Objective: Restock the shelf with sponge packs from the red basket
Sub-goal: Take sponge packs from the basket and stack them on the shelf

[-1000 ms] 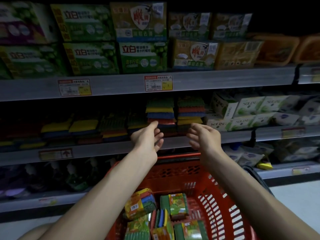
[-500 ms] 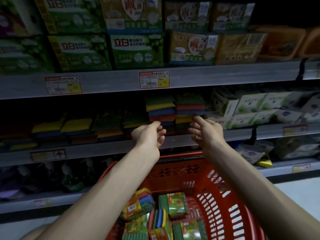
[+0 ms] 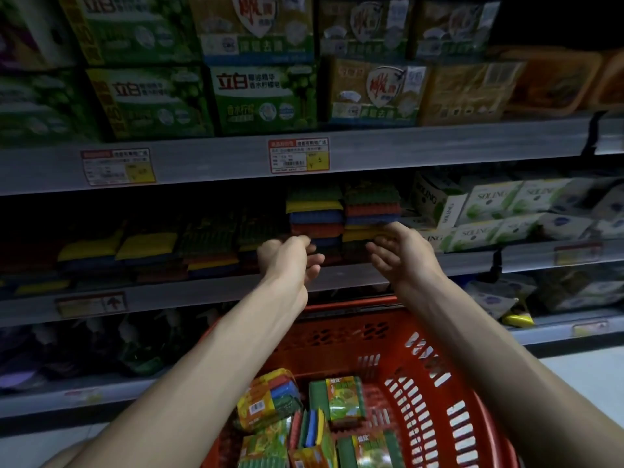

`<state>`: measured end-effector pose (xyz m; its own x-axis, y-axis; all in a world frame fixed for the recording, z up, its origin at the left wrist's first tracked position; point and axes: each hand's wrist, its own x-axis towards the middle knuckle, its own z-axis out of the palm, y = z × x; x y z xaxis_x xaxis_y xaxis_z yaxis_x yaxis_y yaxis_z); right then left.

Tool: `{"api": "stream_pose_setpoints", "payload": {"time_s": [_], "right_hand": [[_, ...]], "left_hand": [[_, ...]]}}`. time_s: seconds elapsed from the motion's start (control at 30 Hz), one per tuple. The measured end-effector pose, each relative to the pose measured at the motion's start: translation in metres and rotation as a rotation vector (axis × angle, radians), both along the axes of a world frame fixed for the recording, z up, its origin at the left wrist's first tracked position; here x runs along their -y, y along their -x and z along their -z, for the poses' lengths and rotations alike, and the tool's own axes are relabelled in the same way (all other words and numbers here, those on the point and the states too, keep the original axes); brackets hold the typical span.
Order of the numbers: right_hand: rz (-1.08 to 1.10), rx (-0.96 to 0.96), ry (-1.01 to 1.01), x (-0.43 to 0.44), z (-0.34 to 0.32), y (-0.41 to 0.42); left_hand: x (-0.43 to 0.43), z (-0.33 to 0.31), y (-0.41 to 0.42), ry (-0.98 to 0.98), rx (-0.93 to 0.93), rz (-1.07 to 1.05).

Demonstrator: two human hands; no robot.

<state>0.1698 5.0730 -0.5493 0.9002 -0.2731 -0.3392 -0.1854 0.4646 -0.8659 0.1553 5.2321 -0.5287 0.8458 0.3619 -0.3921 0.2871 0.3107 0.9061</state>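
Both hands, left hand [image 3: 290, 258] and right hand [image 3: 401, 251], empty with fingers loosely apart at the stacked sponge packs [image 3: 341, 217] above the red basket [image 3: 422, 366]; a careless nudge could topple the stacks.

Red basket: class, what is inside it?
Inside the red basket lie several sponge packs, some flat and some on edge. The basket floor beneath them and its near end, cut off by the picture's edge, cannot be seen.

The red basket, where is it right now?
In the head view, the red basket sits low and centre, below both forearms and in front of the shelf, with sponge packs inside.
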Motion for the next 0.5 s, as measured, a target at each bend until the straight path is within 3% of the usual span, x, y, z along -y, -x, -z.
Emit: {"api": "stream_pose_setpoints", "payload": {"time_s": [0.5], "right_hand": [[0.001, 0.023, 0.050, 0.0017, 0.0017, 0.0015]], "left_hand": [[-0.0009, 0.0031, -0.0047, -0.032, -0.008, 0.037]]}}
